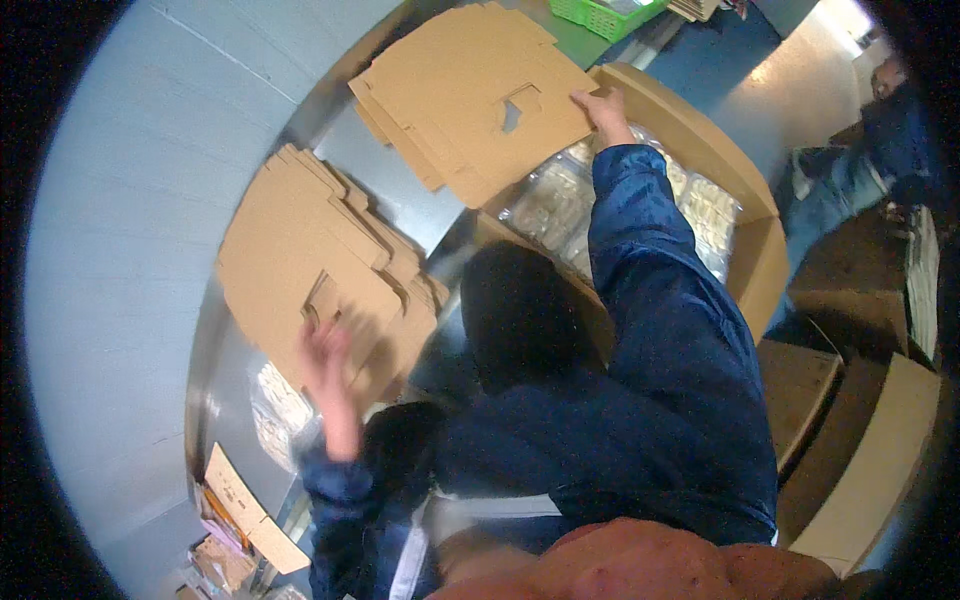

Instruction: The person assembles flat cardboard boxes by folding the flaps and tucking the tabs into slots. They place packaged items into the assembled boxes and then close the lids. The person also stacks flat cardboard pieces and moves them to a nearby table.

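Observation:
My right hand (pixel 605 108) grips the right edge of a flat cardboard box blank (pixel 450 95), thumb on top. That blank has a cut-out window and lies over another cardboard piece, its corner reaching over an open carton (pixel 748 150). Inside the carton are clear plastic packs (pixel 553 205) with pale contents, partly hidden by my right sleeve. My left hand (pixel 332 370), blurred by motion, is over a stack of similar flat blanks (pixel 290 235) on the left. Its fingers look loosely apart with nothing in them; whether they touch the stack I cannot tell.
The metal table (pixel 385 175) runs along a pale wall. A clear plastic pack (pixel 278 410) lies by the left stack, near a cardboard strip (pixel 255 510). A green basket (pixel 605 15) stands at the far end. More cartons (pixel 800 385) and another person (pixel 850 190) are on the right.

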`<act>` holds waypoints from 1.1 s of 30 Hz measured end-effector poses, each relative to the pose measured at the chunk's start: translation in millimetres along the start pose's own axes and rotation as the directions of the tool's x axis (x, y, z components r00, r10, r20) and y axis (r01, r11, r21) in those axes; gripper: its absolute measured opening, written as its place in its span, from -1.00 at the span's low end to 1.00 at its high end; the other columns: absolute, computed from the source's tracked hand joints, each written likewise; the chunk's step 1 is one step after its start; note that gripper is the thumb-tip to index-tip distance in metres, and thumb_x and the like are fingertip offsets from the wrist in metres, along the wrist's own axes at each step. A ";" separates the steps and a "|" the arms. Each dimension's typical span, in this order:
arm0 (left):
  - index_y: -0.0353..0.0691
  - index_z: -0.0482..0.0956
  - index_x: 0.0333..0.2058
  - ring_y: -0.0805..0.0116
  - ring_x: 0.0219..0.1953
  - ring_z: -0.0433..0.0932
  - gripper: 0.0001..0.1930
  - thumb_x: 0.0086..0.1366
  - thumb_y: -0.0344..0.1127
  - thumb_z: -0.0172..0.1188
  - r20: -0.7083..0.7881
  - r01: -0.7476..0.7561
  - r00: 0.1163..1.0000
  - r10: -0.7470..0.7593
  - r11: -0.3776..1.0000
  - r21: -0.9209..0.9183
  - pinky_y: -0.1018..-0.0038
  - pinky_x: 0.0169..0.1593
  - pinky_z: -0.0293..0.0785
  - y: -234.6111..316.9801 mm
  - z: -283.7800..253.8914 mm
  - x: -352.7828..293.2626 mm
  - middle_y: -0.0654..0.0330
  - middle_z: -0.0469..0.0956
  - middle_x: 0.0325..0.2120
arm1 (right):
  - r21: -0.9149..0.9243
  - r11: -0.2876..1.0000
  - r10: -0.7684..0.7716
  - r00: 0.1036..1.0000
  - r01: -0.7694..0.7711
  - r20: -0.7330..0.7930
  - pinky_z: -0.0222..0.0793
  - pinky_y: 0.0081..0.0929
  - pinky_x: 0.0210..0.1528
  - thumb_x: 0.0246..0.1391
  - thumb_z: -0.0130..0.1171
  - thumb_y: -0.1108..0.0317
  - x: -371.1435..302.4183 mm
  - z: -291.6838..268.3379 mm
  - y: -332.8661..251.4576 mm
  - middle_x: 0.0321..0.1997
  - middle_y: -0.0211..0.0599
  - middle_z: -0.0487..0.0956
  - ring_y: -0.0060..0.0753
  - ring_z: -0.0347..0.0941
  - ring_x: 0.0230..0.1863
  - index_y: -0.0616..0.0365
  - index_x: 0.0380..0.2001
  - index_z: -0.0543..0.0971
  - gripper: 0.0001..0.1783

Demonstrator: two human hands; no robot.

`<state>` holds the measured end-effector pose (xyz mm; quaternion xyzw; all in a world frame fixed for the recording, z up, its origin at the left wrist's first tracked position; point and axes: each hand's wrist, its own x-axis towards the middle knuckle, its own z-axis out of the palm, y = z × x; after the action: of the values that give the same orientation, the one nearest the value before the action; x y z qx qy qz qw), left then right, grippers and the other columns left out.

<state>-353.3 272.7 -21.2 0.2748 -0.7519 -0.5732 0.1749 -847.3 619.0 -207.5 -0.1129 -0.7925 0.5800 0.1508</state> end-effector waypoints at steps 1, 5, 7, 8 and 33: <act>-0.28 0.12 0.33 0.18 0.17 0.44 -0.41 0.43 -0.23 0.06 0.105 0.043 0.993 -0.049 0.997 0.060 0.29 0.24 0.36 21.9 41.7 29.2 -0.06 0.35 0.19 | 0.138 0.988 0.048 0.980 -0.075 0.193 0.56 -0.21 -0.12 -0.08 0.49 0.06 3.5 1.3 -4.0 -0.18 -0.09 0.65 -0.09 0.61 -0.16 0.32 -0.03 0.56 -0.35; -0.36 0.08 0.36 0.20 0.12 0.43 -0.24 0.35 -0.10 0.19 0.249 0.168 0.949 -0.194 0.978 0.122 0.31 0.13 0.40 -10.1 122.1 172.5 -0.01 0.42 0.11 | 0.256 0.850 0.190 0.721 -0.461 0.666 0.53 -0.46 -0.31 0.03 0.42 0.15 7.8 -4.6 -30.7 -0.22 -0.27 0.65 -0.42 0.60 -0.27 0.24 -0.10 0.58 -0.53; -0.37 0.15 0.32 0.19 0.01 0.45 -0.26 0.34 -0.05 0.19 0.106 0.329 0.932 -0.346 0.932 0.149 0.29 0.04 0.43 -6.8 156.7 228.9 0.01 0.43 0.06 | 0.230 0.768 0.299 0.653 -0.598 0.696 0.47 -0.58 -0.43 0.07 0.39 0.17 7.7 -4.9 -26.7 -0.22 -0.36 0.64 -0.58 0.57 -0.31 0.20 -0.10 0.58 -0.58; -0.36 0.22 0.27 0.21 -0.03 0.45 -0.31 0.33 -0.06 0.20 0.095 0.387 0.913 -0.396 0.916 0.100 0.29 0.00 0.44 -16.5 168.4 260.3 0.03 0.43 0.03 | 0.265 0.708 0.320 0.632 -0.654 0.706 0.42 -0.62 -0.48 0.09 0.37 0.16 7.8 -3.9 -22.0 -0.22 -0.41 0.64 -0.64 0.55 -0.33 0.17 -0.09 0.58 -0.60; -0.29 0.16 0.33 0.11 0.30 0.31 -0.35 0.37 -0.18 0.17 0.784 0.890 0.336 -0.522 0.448 -0.083 0.22 0.37 0.22 135.7 142.1 243.7 0.07 0.32 0.27 | 0.136 0.646 0.532 0.571 -0.751 0.626 0.39 -0.29 0.19 0.12 0.28 0.41 -102.3 -191.7 -327.0 0.11 -0.25 0.57 -0.30 0.48 0.13 0.25 0.24 0.40 -0.40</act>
<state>-656.3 258.0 56.2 0.3078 -0.3691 -0.8168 -0.3190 -682.7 653.9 147.2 -0.2013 -0.5697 0.7452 -0.2823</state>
